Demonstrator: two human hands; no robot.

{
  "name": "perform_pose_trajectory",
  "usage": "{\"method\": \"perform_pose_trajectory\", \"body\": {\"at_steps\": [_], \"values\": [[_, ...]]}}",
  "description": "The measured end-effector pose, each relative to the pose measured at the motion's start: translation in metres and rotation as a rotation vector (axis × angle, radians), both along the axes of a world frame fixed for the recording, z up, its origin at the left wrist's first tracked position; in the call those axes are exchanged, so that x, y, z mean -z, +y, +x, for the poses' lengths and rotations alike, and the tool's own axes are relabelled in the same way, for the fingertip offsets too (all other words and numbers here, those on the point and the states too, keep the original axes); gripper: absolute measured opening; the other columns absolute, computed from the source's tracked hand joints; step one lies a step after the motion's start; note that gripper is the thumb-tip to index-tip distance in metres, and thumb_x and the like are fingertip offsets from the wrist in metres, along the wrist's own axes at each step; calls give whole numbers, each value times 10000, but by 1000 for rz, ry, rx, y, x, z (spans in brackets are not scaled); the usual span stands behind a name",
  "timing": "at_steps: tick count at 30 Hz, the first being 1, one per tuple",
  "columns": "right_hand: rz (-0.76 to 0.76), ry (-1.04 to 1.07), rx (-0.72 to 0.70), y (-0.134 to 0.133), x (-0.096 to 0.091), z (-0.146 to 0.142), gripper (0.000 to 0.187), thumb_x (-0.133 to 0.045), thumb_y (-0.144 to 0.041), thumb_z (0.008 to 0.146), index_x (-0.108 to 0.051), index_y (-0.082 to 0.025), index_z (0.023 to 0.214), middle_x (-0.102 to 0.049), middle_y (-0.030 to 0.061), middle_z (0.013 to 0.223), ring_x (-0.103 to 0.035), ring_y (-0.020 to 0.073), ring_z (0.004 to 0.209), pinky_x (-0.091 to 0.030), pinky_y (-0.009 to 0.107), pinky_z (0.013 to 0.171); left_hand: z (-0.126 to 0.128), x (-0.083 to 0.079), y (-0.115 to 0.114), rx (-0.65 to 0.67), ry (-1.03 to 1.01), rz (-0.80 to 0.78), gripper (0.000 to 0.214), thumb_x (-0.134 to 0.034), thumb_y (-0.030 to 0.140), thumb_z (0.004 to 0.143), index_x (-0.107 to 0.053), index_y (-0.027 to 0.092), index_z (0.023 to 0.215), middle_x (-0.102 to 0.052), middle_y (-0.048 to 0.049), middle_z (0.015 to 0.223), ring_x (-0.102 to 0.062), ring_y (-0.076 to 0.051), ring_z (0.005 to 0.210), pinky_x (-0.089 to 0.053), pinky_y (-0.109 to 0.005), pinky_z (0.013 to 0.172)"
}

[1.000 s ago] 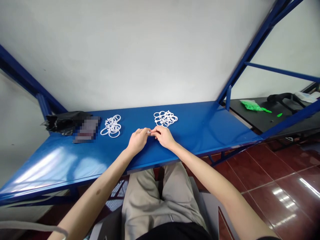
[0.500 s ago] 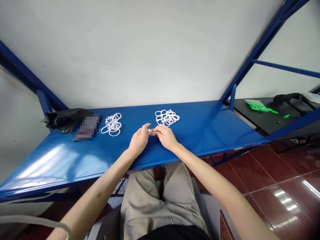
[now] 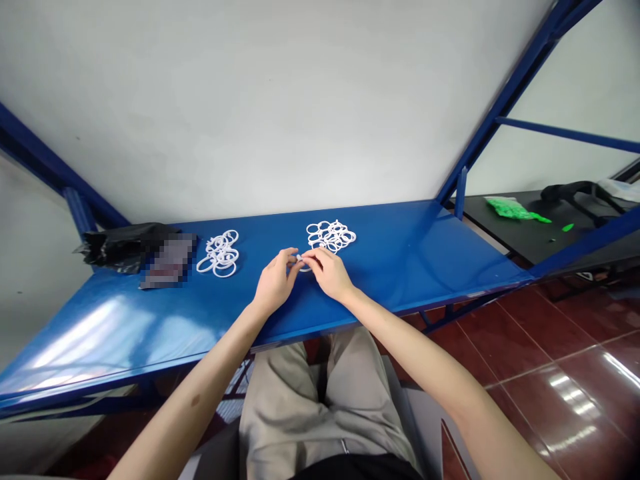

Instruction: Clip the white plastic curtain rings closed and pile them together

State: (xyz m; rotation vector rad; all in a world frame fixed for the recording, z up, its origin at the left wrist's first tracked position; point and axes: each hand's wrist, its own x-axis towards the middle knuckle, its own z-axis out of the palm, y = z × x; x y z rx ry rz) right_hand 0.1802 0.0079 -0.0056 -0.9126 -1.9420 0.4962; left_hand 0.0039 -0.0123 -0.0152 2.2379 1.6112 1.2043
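My left hand [image 3: 275, 280] and my right hand [image 3: 328, 272] meet above the blue table. Between their fingertips is a white ring [image 3: 305, 269] with a small knob or clasp on it, mostly hidden by the fingers. My right thumb and fingers pinch it. The left thumb and fingertips close on its knob from the other side. Just behind my right hand lies a group of white rings [image 3: 332, 235], spread out and overlapping. To the left of my left hand is a tangled heap of similar white rings [image 3: 220, 254].
A black plastic bag [image 3: 125, 245] lies at the table's left end, beside a blurred-out dark packet [image 3: 170, 260]. The blue table [image 3: 410, 260] meets a pale wall [image 3: 280, 133] behind. At right, a black table [image 3: 530, 233] holds a bag of green pieces [image 3: 510, 208].
My left thumb has come in closer to the ring's knob, and the fingers have shifted slightly around it. The view has moved a little; both ring groups lie as before.
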Motion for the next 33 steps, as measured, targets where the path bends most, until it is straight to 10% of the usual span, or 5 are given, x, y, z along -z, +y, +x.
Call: {"method": "perform_pose_trajectory", "body": {"at_steps": [14,20,26,33], "values": [[97,74,45,19,3,9,159,-557,-260,1005,-680,-217,1097,-688,71,1014,-663,195,877,-555,327,804,-13,-2,10,-37,224,119,260,-457,362,1037,-644,210,1134,-754,-89,1046,-669,-248,972,-485,-372,857],[281,-99,304,87,-10,58,145,-559,-249,982,-696,-213,950,-715,82,951,-627,249,932,-517,410,886,-64,-11,43,-260,609,156,382,-368,343,1037,-655,144,1191,-718,-175,1102,-603,-344,1060,-407,-463,889],[144,-120,357,109,-4,85,146,-585,-250,949,-725,-211,939,-720,70,921,-613,240,871,-517,406,844,-87,-14,52,-649,669,13,465,-399,395,995,-615,62,1239,-661,-257,1179,-555,-424,1113,-396,-513,881],[49,-191,408,100,-4,82,153,-629,-267,927,-776,-226,943,-718,79,958,-565,274,949,-509,444,862,-102,-17,47,-522,722,-50,311,-411,253,967,-676,140,1082,-721,-202,1015,-570,-401,1068,-384,-513,865]]}}
